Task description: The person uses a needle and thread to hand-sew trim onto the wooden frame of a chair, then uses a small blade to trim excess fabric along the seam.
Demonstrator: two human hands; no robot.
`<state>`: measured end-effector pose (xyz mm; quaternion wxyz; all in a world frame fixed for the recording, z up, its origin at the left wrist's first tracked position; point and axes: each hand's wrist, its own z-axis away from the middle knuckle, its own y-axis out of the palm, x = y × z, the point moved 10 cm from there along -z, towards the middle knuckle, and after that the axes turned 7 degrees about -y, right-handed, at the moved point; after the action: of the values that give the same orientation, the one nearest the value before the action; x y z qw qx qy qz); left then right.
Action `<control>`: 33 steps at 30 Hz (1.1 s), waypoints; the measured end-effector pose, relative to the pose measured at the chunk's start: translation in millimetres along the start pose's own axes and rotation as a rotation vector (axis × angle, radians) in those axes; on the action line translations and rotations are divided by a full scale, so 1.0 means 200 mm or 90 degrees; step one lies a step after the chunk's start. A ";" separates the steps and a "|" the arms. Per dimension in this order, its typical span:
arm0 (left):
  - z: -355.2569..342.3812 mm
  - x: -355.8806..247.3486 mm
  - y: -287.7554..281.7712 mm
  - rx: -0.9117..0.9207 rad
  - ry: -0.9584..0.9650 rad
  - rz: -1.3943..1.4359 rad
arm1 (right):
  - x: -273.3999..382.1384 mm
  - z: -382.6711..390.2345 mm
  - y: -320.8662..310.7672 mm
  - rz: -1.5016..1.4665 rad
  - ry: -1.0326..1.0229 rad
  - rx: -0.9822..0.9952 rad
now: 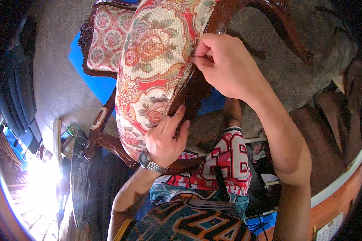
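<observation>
A wooden chair lies tipped over in front of me, its padded seat [149, 48] covered in cream floral fabric with red and green patterns. Along the seat's right side runs the fabric's raw, frayed edge against dark wood. My right hand [227, 66] has thumb and forefinger pinched together at that edge; anything small between the fingertips is too fine to make out. Lower down, my left hand [165, 138], with a metal-band watch [151, 164] at its wrist, rests against the seat's edge. Its forefinger is stretched out, thumb apart, and nothing shows in it.
The chair's matching backrest [108, 42] shows at the upper left, over a blue sheet [90, 82]. One carved leg [289, 36] sticks out at the upper right, another [112, 148] at lower left. Brown cloth [317, 124] lies at the right. Bright light comes from lower left.
</observation>
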<state>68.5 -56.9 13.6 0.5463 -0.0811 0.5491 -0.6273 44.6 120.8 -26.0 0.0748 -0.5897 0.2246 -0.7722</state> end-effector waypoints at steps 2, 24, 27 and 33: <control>0.00 0.00 0.00 0.002 -0.002 -0.009 | -0.02 0.01 0.00 0.001 0.028 -0.008; 0.01 0.00 0.02 -0.007 -0.013 0.008 | -0.07 0.08 0.04 -0.071 0.081 -0.036; 0.01 0.00 0.02 -0.002 -0.013 0.007 | -0.04 0.07 0.01 -0.071 0.039 -0.069; 0.00 -0.01 0.02 -0.010 -0.003 0.011 | -0.04 0.05 -0.02 -0.049 0.013 -0.078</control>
<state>71.9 -55.1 12.8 0.5522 -0.0822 0.5536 -0.6180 57.0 124.5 -29.0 0.0066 -0.5938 0.2490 -0.7651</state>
